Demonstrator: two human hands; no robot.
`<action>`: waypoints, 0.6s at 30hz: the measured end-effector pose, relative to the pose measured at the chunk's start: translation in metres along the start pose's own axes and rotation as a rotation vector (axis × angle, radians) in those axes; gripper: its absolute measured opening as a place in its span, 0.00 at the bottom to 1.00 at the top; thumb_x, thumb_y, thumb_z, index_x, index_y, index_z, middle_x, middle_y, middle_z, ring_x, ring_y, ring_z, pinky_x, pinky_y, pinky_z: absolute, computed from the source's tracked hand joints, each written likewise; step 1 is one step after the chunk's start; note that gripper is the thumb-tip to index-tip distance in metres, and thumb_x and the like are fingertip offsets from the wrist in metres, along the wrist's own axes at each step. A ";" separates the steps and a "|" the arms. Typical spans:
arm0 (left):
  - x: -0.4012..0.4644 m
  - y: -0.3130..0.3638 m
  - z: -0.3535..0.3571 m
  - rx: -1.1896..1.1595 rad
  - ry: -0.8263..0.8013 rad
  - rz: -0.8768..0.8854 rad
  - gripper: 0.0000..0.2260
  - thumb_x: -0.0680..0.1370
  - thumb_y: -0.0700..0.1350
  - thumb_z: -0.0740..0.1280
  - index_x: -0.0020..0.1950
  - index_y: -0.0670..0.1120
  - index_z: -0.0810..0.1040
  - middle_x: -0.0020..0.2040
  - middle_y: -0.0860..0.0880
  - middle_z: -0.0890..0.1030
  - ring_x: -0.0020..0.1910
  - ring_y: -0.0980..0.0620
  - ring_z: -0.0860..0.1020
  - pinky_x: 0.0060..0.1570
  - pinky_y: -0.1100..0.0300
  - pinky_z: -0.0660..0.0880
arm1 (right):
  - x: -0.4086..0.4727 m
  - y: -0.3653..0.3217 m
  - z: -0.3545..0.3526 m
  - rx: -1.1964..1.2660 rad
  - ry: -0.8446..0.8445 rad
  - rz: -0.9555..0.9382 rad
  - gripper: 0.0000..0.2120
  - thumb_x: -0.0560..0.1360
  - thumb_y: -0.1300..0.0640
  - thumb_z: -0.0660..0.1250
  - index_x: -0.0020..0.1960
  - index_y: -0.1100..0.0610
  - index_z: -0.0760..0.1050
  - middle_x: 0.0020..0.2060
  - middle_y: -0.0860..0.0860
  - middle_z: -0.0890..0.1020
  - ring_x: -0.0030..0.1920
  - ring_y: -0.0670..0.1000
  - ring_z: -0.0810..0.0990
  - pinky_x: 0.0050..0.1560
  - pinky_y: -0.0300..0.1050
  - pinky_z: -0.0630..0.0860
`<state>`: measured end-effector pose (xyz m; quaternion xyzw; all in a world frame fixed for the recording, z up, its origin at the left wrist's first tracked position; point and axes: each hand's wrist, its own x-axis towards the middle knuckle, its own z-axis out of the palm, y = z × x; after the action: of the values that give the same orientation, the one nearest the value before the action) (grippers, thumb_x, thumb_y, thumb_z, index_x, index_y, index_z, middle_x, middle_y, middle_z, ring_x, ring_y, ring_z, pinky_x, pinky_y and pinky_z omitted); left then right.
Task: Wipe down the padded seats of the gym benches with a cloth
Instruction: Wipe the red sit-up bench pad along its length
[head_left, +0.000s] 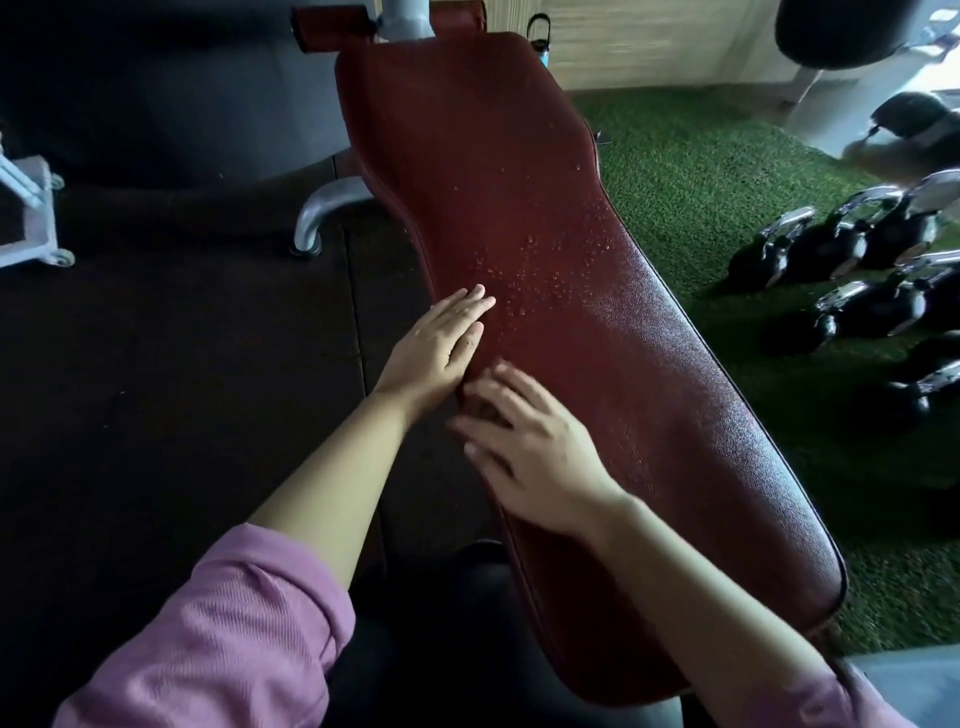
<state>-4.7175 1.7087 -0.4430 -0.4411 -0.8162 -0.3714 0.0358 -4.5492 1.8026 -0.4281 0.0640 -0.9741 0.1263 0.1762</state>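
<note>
A long dark red padded bench seat (571, 260) runs from the far middle to the near right, with water droplets (524, 260) scattered across its middle. My left hand (441, 343) lies flat on the pad's left edge, fingers together and pointing away, holding nothing. My right hand (524, 447) rests just nearer on the same edge. Its fingers are spread and motion-blurred. A dark reddish fold shows under its fingertips, and I cannot tell whether this is a cloth or the pad. No cloth shows clearly anywhere else.
Several black kettlebells (852, 249) with chrome handles stand on green turf (701, 171) to the right. Left of the bench are a dark rubber floor (182, 338), a grey curved bench leg (322, 213) and a wheeled frame (31, 218). A bottle (540, 36) stands behind the bench.
</note>
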 end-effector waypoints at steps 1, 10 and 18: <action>0.000 -0.001 0.001 0.002 0.013 0.012 0.20 0.81 0.51 0.53 0.72 0.48 0.70 0.72 0.52 0.69 0.73 0.55 0.62 0.72 0.60 0.59 | -0.011 -0.006 -0.001 0.005 -0.035 -0.051 0.12 0.77 0.51 0.63 0.57 0.48 0.81 0.62 0.51 0.77 0.69 0.57 0.69 0.72 0.51 0.64; -0.001 0.000 -0.001 -0.025 -0.003 -0.011 0.17 0.83 0.46 0.56 0.72 0.49 0.69 0.73 0.53 0.67 0.74 0.57 0.60 0.73 0.61 0.57 | -0.024 0.047 -0.027 0.044 -0.060 -0.051 0.15 0.81 0.49 0.58 0.65 0.49 0.76 0.66 0.50 0.74 0.72 0.51 0.66 0.72 0.49 0.64; 0.006 0.002 -0.010 -0.155 -0.016 -0.079 0.15 0.82 0.40 0.57 0.68 0.44 0.73 0.70 0.49 0.72 0.70 0.58 0.65 0.66 0.76 0.55 | 0.022 0.010 0.003 -0.019 0.011 -0.012 0.14 0.77 0.49 0.62 0.59 0.50 0.80 0.62 0.51 0.77 0.68 0.56 0.70 0.71 0.50 0.65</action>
<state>-4.7223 1.7070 -0.4320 -0.4129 -0.8021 -0.4310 -0.0195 -4.5723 1.8098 -0.4247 0.0675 -0.9739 0.1165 0.1829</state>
